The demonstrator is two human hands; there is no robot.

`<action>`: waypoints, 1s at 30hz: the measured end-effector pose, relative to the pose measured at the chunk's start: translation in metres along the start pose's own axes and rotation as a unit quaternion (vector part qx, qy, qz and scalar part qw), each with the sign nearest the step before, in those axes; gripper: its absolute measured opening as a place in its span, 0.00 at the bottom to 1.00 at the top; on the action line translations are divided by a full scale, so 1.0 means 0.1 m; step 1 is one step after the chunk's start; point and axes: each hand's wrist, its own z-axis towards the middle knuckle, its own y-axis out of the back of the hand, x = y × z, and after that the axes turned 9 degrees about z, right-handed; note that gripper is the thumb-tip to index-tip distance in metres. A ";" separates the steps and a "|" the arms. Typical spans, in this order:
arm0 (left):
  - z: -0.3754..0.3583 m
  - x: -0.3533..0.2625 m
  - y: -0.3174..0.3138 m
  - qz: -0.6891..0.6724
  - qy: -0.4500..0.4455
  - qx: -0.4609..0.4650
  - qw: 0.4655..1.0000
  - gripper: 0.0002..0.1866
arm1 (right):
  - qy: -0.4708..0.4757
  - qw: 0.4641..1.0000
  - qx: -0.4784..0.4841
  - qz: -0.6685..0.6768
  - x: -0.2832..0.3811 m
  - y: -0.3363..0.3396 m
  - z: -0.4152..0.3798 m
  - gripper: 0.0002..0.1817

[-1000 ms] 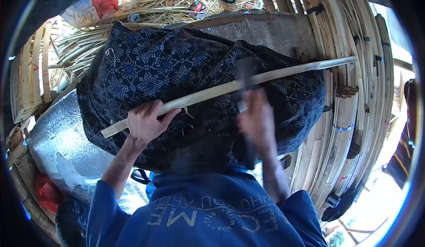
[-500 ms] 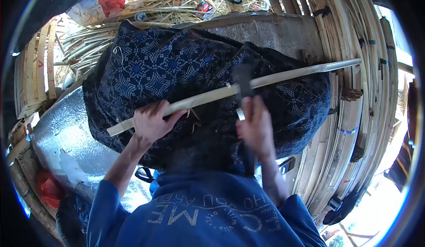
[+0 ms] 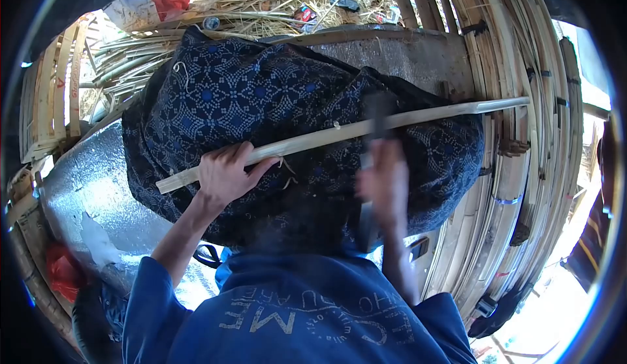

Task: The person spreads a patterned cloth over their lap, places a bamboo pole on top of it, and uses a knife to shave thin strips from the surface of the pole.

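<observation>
A long pale bamboo strip (image 3: 307,142) lies slantwise across my lap, over a dark blue patterned cloth (image 3: 228,90). My left hand (image 3: 228,173) is wrapped round the strip near its left end, with the thumb pointing right. My right hand (image 3: 384,184), smeared by motion, is closed on a knife (image 3: 377,112). The dark blade crosses the strip right of its middle, and the handle end reaches down below the hand. A small curled shaving (image 3: 337,124) sits at the strip's upper edge. Whether the blade touches the strip is unclear.
Bundled bamboo strips (image 3: 506,188) run down the right side. Loose straw and cut pieces (image 3: 261,11) lie beyond the cloth. A silvery sheet (image 3: 98,194) is at the left, near a red bag (image 3: 64,271). Slatted wood (image 3: 59,90) stands at the far left.
My right hand and the knife have moved a little to the right along the strip. My left hand keeps its hold, and the view has shifted slightly.
</observation>
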 end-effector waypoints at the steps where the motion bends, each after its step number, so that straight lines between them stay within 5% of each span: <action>1: 0.02 0.01 -0.01 0.005 -0.003 -0.011 1.000 0.24 | -0.048 0.987 0.076 0.133 -0.27 -0.21 -0.04 0.18; 2: 0.03 0.01 0.01 0.009 -0.003 -0.012 1.000 0.24 | 0.191 0.940 -0.003 -0.284 -0.52 -0.44 -0.02 0.15; 5: -0.03 0.03 0.06 -0.022 -0.014 -0.001 1.000 0.24 | 0.085 0.979 0.031 -0.180 -0.10 -0.18 -0.11 0.21; 9: -0.01 0.00 0.00 -0.019 0.011 0.003 1.000 0.25 | 0.022 0.997 -0.059 0.047 -0.05 0.17 0.09 0.20; 11: 0.00 0.01 0.01 -0.002 0.012 0.003 1.000 0.25 | 0.016 0.987 0.078 0.143 -0.43 -0.38 -0.07 0.20; 12: -0.04 0.02 0.03 -0.013 0.015 0.000 1.000 0.25 | 0.015 0.986 0.083 0.146 -0.39 -0.41 -0.08 0.20; 14: -0.05 0.06 0.06 -0.018 0.018 0.001 1.000 0.25 | 0.089 0.978 0.090 -0.164 -0.24 -0.43 -0.11 0.19; 15: -0.06 0.03 0.04 -0.012 0.020 0.003 1.000 0.24 | 0.113 0.984 0.047 -0.129 -0.12 -0.36 -0.18 0.18; 16: -0.03 0.01 0.02 -0.006 0.021 -0.002 1.000 0.24 | 0.038 0.978 0.018 0.202 -0.22 -0.11 -0.06 0.18; 17: -0.02 0.00 0.00 -0.010 0.020 -0.003 1.000 0.24 | 0.044 0.992 -0.033 -0.110 0.08 0.10 0.03 0.21; 19: -0.02 -0.02 0.01 -0.004 0.038 0.026 0.999 0.24 | 0.030 0.983 -0.098 -0.153 0.19 0.07 0.01 0.17; 21: -0.01 0.00 0.00 0.004 0.022 0.011 1.000 0.25 | -0.002 0.998 0.063 -0.002 -0.16 -0.26 -0.10 0.13; 22: 0.00 0.02 0.01 0.011 0.006 -0.003 1.000 0.26 | 0.303 0.895 0.023 -0.326 -0.59 -0.56 -0.04 0.14; 25: -0.01 0.02 0.04 0.005 0.003 -0.008 1.000 0.26 | 0.150 0.965 0.099 -0.192 -0.32 -0.42 -0.09 0.12; 27: 0.02 0.02 0.05 0.004 0.003 -0.003 1.000 0.25 | 0.097 0.994 0.015 -0.041 -0.13 -0.07 -0.11 0.19; 29: -0.01 -0.03 0.03 -0.001 0.009 0.008 1.000 0.25 | 0.050 0.987 -0.100 -0.112 0.12 0.10 -0.01 0.24; 30: -0.01 -0.03 0.02 -0.001 0.015 0.012 1.000 0.25 | 0.049 0.993 -0.083 -0.071 -0.01 0.04 0.04 0.27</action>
